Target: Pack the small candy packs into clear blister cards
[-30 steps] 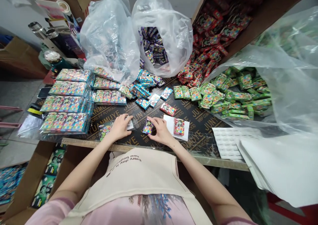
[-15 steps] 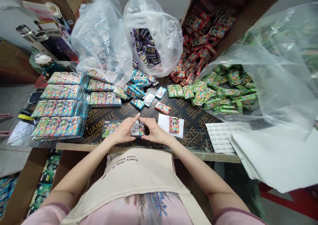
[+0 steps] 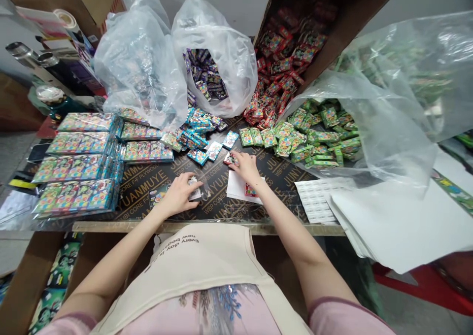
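My left hand [image 3: 180,193] holds down a clear plastic packet [image 3: 204,191] near the table's front edge, its fingers and thumb curled over it. A printed card [image 3: 157,196] lies partly under that hand. Further out, my right hand [image 3: 244,167] pinches a small red candy box [image 3: 230,158] between thumb and fingers. Below my right wrist, another red box [image 3: 251,190] rests on a white paper sheet [image 3: 234,185], partly covered by the wrist. Just beyond my hands lie loose blue boxes [image 3: 214,150] and a short row of green boxes [image 3: 257,137].
Stacked packs of boxes [image 3: 76,167] stand at the left. Plastic bags hold purple boxes [image 3: 207,74] and green boxes [image 3: 325,133]; a carton holds red boxes [image 3: 284,64]. White sheets [image 3: 384,217] overhang the front edge at right. Flasks [image 3: 22,51] stand back left.
My right hand has left the packet both hands were holding and moved out to the right, onto the loose red box. My left hand stays at the packet. The view has shifted slightly.
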A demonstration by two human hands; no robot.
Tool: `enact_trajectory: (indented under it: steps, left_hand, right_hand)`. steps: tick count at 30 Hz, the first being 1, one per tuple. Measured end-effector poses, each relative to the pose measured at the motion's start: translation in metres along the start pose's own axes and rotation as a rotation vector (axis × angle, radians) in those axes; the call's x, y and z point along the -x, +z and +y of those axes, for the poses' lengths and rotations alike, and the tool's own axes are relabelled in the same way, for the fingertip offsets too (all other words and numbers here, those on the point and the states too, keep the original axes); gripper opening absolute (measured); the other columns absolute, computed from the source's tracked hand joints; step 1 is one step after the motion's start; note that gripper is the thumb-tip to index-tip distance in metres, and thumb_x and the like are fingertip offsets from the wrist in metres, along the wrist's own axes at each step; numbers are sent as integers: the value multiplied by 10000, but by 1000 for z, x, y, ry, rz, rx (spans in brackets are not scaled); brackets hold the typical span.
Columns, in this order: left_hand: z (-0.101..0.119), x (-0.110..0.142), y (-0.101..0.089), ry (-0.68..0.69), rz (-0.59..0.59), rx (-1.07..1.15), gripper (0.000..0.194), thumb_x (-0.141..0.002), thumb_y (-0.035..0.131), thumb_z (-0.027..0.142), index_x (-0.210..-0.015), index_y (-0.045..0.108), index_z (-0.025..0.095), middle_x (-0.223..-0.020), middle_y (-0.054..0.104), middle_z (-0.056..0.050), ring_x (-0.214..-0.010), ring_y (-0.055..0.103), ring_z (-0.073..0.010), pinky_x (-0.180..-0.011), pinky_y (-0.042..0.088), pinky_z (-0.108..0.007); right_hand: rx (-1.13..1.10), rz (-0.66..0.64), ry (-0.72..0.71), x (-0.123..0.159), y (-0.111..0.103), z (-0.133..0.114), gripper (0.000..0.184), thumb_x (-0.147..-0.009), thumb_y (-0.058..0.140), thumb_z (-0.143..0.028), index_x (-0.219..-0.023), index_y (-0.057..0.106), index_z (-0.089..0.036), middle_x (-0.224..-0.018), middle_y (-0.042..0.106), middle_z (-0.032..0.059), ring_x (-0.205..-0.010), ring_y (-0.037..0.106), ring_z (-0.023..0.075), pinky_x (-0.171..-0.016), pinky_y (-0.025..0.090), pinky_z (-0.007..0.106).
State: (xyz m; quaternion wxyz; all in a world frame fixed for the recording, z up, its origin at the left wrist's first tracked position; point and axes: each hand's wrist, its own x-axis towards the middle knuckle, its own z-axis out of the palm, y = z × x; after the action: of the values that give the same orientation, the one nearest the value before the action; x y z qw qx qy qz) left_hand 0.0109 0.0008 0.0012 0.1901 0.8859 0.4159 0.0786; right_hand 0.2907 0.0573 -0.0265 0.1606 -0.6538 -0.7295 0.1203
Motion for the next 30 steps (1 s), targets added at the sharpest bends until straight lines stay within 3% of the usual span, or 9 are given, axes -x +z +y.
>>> enact_trajectory:
  steps: [5,8,11,13,16,19,22,26,30]
  left_hand:
    - [-2,0,-4,-110,-6,-68,473,-633,710,275,-1087,603,199,-1258,422,-148,-1155,425,-339,-941,401,-473]
    - [-6,1,-6,-149,-9,-61,464,-640,697,271,-1087,597,198,-1259,423,-148,-1152,422,-337,-934,402,-473]
    - [-12,4,-8,-162,-16,-54,470,-645,695,269,-1099,592,202,-1254,425,-142,-1147,425,-332,-935,406,-470]
    - [-17,7,-8,-168,-5,-45,471,-646,696,265,-1101,595,205,-1248,430,-138,-1146,427,-334,-937,408,-473]
    - [-25,10,-8,-189,29,-31,529,-644,695,259,-1156,579,198,-1238,441,-140,-1139,438,-337,-938,411,-479]
    - [-31,11,-10,-222,86,13,762,-626,706,237,-1339,441,204,-1217,467,-129,-1117,462,-320,-940,416,-467]
    - [-36,11,-13,-252,155,57,965,-626,710,204,-1464,231,225,-1217,487,-115,-1129,473,-302,-945,421,-444]
    - [-42,13,-15,-240,207,107,1123,-626,741,181,-1502,41,242,-1250,498,-119,-1162,478,-303,-958,420,-436]
    - [-36,13,-10,-179,154,175,1243,-585,799,185,-1503,-37,240,-1271,506,-132,-1145,505,-308,-964,424,-445]
  right_hand:
    - [-381,4,16,10,13,-23,488,-863,476,-211,-1348,429,-190,-795,696,43,-680,636,198,-687,467,301]
    - [-494,-134,13,34,30,-50,439,-807,477,-124,-1240,516,-182,-685,662,-6,-607,614,161,-653,474,269]
    - [-406,-171,-46,49,37,-59,355,-806,456,-95,-1121,604,-165,-796,676,50,-729,631,182,-731,486,309]
    - [-383,-165,-161,51,31,-57,385,-805,496,-130,-1176,591,-166,-1029,663,113,-933,620,220,-842,475,365]
    - [-382,-304,-430,51,20,-58,753,-715,687,-296,-1404,396,-207,-1404,451,158,-1274,422,317,-1007,365,492]
    - [-353,-419,-536,60,23,-70,1106,-602,778,-466,-1499,177,-227,-1496,319,171,-1377,252,378,-1058,237,587]
    - [-360,-389,-571,73,38,-83,1014,-664,740,-419,-1495,196,-215,-1400,429,172,-1316,358,342,-1062,238,576]
    - [-439,-330,-652,76,40,-82,851,-731,662,-269,-1476,253,-227,-1280,518,136,-1157,499,272,-984,403,468]
    - [-470,-38,-556,62,22,-73,829,-762,639,-274,-1475,218,-245,-1301,503,125,-1180,481,280,-990,412,469]
